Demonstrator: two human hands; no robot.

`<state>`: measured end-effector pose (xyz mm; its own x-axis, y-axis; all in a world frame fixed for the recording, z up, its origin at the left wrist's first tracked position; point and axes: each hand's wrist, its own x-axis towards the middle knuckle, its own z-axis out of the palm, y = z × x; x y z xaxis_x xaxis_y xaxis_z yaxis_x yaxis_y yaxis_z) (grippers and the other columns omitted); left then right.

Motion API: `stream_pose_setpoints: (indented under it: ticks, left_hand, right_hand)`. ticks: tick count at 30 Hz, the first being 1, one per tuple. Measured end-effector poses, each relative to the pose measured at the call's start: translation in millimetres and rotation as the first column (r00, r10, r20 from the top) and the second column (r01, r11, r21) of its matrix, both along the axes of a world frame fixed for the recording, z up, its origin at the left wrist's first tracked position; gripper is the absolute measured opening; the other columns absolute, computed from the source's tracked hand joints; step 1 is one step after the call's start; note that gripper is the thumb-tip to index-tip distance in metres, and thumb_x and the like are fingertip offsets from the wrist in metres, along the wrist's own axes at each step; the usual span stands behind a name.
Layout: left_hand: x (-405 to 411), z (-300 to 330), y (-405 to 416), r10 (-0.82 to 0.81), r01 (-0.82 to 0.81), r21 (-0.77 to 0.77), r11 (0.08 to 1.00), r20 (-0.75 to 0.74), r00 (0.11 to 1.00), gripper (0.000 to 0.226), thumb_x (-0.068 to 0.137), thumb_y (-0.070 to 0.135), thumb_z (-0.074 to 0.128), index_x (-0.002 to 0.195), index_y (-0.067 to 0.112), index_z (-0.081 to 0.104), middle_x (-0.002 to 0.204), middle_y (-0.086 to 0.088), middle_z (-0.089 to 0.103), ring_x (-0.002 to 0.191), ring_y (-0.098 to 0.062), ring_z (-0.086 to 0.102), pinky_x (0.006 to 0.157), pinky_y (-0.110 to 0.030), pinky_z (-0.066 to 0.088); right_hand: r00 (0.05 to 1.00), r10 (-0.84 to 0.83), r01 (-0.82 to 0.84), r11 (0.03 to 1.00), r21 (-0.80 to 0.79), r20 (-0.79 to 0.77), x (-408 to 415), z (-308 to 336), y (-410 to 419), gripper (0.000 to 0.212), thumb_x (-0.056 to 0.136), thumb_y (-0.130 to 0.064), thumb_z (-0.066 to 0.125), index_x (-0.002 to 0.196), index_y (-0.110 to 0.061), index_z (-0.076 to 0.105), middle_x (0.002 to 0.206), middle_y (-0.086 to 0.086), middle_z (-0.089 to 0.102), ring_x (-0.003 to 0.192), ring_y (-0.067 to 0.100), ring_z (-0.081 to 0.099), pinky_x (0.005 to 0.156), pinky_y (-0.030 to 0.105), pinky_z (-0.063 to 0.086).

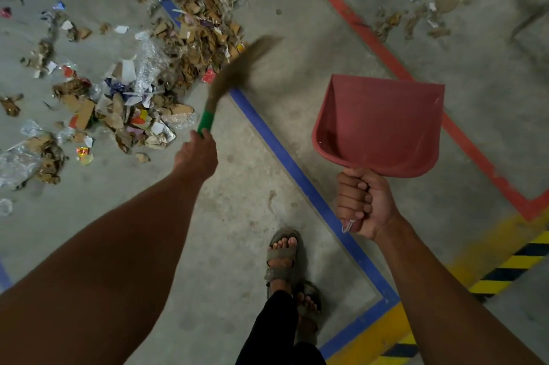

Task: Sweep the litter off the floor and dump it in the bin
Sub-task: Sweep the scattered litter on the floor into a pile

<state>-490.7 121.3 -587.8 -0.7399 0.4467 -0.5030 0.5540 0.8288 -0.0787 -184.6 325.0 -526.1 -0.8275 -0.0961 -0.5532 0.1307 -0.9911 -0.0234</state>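
At the far left, clear crumpled plastic wrap point(15, 162) is cut off by the frame edge. Beside it a loose heap of torn brown cardboard, paper scraps and foil wrappers point(154, 73) spreads over the grey concrete floor point(237, 216), straddling a blue painted line point(285, 156). The left hand point(196, 156) is wrapped around the green-taped handle of a soft straw-bristle broom point(234, 73); its fingers are hidden under the hand, and the bristles are blurred, just at the heap's right edge. Below, two feet in olive strap sandals point(282, 260) overlap. The right hand point(362, 204), well apart from the left, clenches the handle of a smooth dull-red plastic dustpan point(383, 127), held up and empty. A red line point(386, 49), more scattered scraps point(416, 14) and yellow-black hazard stripes point(511, 269) lie rightward. No bin shows.
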Motion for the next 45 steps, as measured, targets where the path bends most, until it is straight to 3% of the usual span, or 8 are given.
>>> stream_pose_setpoints:
  ticks: [9,16,25,27,31,36,40,45]
  left_hand:
    - [-4,15,66,0.068,-0.082,0.275,0.958,0.060,0.996,0.062,0.102,0.009,0.049,0.158,0.013,0.021,0.140,-0.023,0.042,0.087,-0.038,0.066,0.077,-0.055,0.062]
    - [93,24,164,-0.307,0.246,0.364,0.898,0.120,0.944,0.067,0.106,0.015,0.044,0.164,0.018,0.010,0.168,-0.012,0.015,0.090,-0.038,0.068,0.076,-0.053,0.061]
    - [198,-6,302,-0.697,0.637,0.281,0.718,0.285,0.658,0.072,0.102,0.016,0.043,0.166,0.024,0.010,0.166,-0.015,0.021,0.105,-0.038,0.064,0.080,-0.044,0.057]
    - [208,-23,324,-0.646,0.603,0.235,0.763,0.330,0.689,0.061,0.107,0.026,0.032,0.165,0.022,0.014,0.159,-0.016,0.038,0.102,-0.036,0.064,0.081,-0.041,0.056]
    - [207,-46,351,-0.529,0.503,0.165,0.848,0.318,0.787,0.062,0.104,0.018,0.041,0.162,0.015,0.022,0.162,-0.014,0.029,0.115,-0.044,0.061,0.094,-0.053,0.055]
    - [173,-65,377,-0.087,0.051,0.145,0.988,0.257,0.962,0.069,0.097,0.009,0.054,0.159,0.011,0.025,0.148,-0.014,0.040,0.115,-0.043,0.062,0.098,-0.054,0.054]
    - [129,-51,388,0.242,-0.258,0.079,0.963,0.174,0.955,0.071,0.099,0.013,0.055,0.160,0.001,0.021,0.152,-0.019,0.039,0.132,-0.042,0.053,0.107,-0.047,0.047]
    - [110,-20,393,0.512,-0.520,0.094,0.849,0.100,0.853,0.065,0.102,0.012,0.051,0.156,-0.007,0.020,0.153,-0.027,0.036,0.130,-0.042,0.053,0.104,-0.044,0.047]
  right_hand:
    - [0.997,-0.043,0.043,0.999,0.003,-0.063,-22,7,32,0.038,0.092,-0.020,0.056,0.059,-0.024,0.039,0.041,-0.011,0.022,0.032,0.006,0.020,0.033,0.021,0.029]
    - [0.985,-0.151,0.153,0.988,0.028,-0.084,-1,22,80,0.038,0.095,-0.021,0.052,0.062,-0.026,0.034,0.041,-0.011,0.022,0.031,0.007,0.021,0.034,0.021,0.026]
    - [0.962,-0.260,0.262,0.965,0.016,-0.079,76,-4,159,0.037,0.096,-0.021,0.052,0.063,-0.025,0.034,0.042,-0.009,0.025,0.033,0.009,0.022,0.035,0.023,0.032]
    - [0.962,-0.261,0.262,0.965,-0.001,-0.084,93,-16,178,0.038,0.096,-0.021,0.053,0.064,-0.025,0.034,0.042,-0.009,0.025,0.033,0.009,0.023,0.036,0.024,0.032]
    - [0.963,-0.259,0.259,0.966,-0.010,-0.076,118,-30,209,0.039,0.094,-0.021,0.056,0.063,-0.026,0.033,0.042,-0.010,0.022,0.033,0.009,0.021,0.037,0.023,0.025]
    - [0.975,-0.219,0.219,0.976,0.013,-0.032,133,-39,247,0.038,0.096,-0.023,0.051,0.061,-0.026,0.034,0.041,-0.009,0.022,0.032,0.008,0.018,0.036,0.022,0.020]
    - [0.978,-0.210,0.210,0.978,-0.004,-0.007,125,-40,277,0.041,0.100,-0.026,0.036,0.059,-0.026,0.035,0.041,-0.010,0.020,0.032,0.008,0.017,0.034,0.021,0.022]
    - [0.979,-0.193,0.194,0.981,0.001,-0.065,106,-32,306,0.039,0.097,-0.025,0.048,0.061,-0.027,0.034,0.041,-0.010,0.019,0.032,0.008,0.018,0.035,0.022,0.021]
